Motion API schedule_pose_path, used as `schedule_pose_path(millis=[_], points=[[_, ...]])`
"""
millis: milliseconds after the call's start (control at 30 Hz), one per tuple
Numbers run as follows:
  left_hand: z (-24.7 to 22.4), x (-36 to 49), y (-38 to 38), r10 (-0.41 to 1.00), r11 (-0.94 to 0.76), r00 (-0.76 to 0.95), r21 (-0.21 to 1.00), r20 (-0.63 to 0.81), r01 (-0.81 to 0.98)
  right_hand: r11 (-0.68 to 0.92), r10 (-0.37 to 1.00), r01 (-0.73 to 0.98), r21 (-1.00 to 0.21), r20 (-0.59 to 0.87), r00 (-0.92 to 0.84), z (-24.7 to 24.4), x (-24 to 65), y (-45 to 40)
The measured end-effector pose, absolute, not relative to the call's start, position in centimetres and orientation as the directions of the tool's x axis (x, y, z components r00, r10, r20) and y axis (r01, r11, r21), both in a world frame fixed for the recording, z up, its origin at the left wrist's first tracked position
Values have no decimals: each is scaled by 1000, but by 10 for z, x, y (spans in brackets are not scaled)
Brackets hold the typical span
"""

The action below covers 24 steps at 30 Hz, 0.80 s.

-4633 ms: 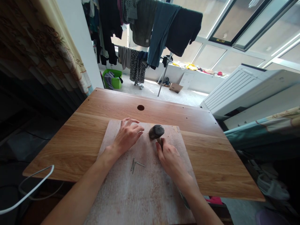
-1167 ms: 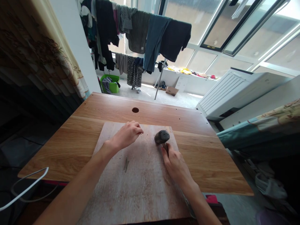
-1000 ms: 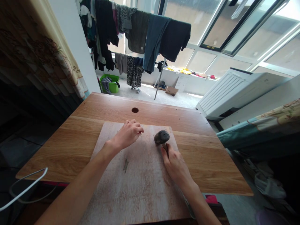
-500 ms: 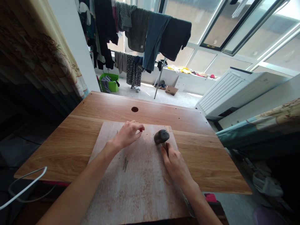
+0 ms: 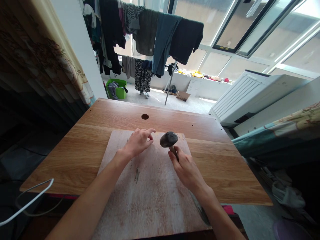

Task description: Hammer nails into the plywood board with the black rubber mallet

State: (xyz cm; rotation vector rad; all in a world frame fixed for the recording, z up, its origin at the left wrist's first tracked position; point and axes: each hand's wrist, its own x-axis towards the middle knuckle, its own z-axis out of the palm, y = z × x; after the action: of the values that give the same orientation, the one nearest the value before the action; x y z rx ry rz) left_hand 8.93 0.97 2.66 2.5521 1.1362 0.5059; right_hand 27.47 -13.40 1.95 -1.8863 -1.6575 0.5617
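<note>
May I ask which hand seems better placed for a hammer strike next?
The right hand, probably: it grips the hammer by its handle, while the left hand is apart from it, over the board.

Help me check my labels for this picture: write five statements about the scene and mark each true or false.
1. The right hand grips a hammer with a dark, rounded head. True.
2. The left hand also grips the hammer. False: it is apart from the hammer, near the far edge of the pale, worn rectangular wooden board.
3. The loose slender metal nails lie in the bright green plastic basket. False: they lie on the board.
4. A dark round hole shows in the brown wood-grain tabletop, beyond the board. True.
5. The basket stands on the floor. True.
</note>
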Motion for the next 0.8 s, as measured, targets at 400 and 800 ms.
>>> schedule_pose_path(millis=[400, 800], points=[[24, 90, 8, 782, -613, 592, 416, 195, 672, -1, 996, 816, -577, 68, 49, 43, 258, -109], [24, 91, 6, 799, -594, 568, 404, 197, 695, -28, 996, 847, -530, 59, 70, 47, 255, -107]])
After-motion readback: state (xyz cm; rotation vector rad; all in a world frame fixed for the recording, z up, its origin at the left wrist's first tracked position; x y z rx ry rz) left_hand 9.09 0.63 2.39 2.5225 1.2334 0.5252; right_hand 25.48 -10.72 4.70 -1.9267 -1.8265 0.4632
